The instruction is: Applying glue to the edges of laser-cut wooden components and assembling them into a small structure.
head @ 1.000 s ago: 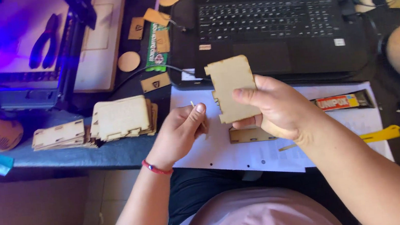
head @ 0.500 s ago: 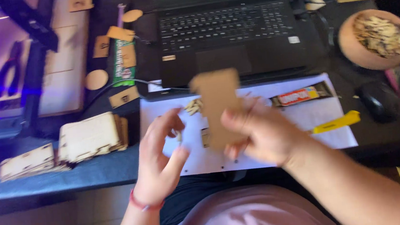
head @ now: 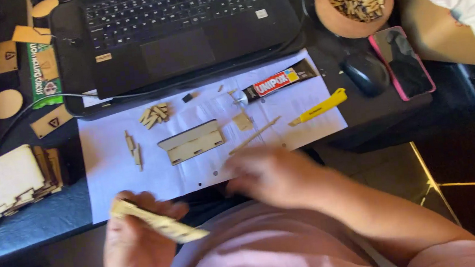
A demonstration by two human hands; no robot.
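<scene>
My left hand (head: pixel 135 242) holds a flat light wooden panel (head: pixel 159 222) edge-on, low over my lap at the desk's front edge. My right hand (head: pixel 267 174) is blurred and hovers over the near edge of a white paper sheet (head: pixel 107 163); whether it holds anything cannot be told. On the sheet lie a notched wooden part (head: pixel 192 142), a thin wooden stick (head: pixel 255 135), small wooden pegs (head: pixel 154 113), a black glue tube (head: pixel 279 81) and a yellow cutter (head: pixel 319 107).
A black laptop (head: pixel 175 29) sits behind the sheet. A bowl of wooden pieces (head: pixel 355 0), a mouse (head: pixel 365 73) and a phone (head: pixel 403 60) are at the right. Stacked wooden panels (head: pixel 7 184) lie at the left.
The wooden panel went from my right hand, held up over the sheet, to my left hand, lowered toward my lap. My right hand dropped to the sheet's near edge. The view shifted right.
</scene>
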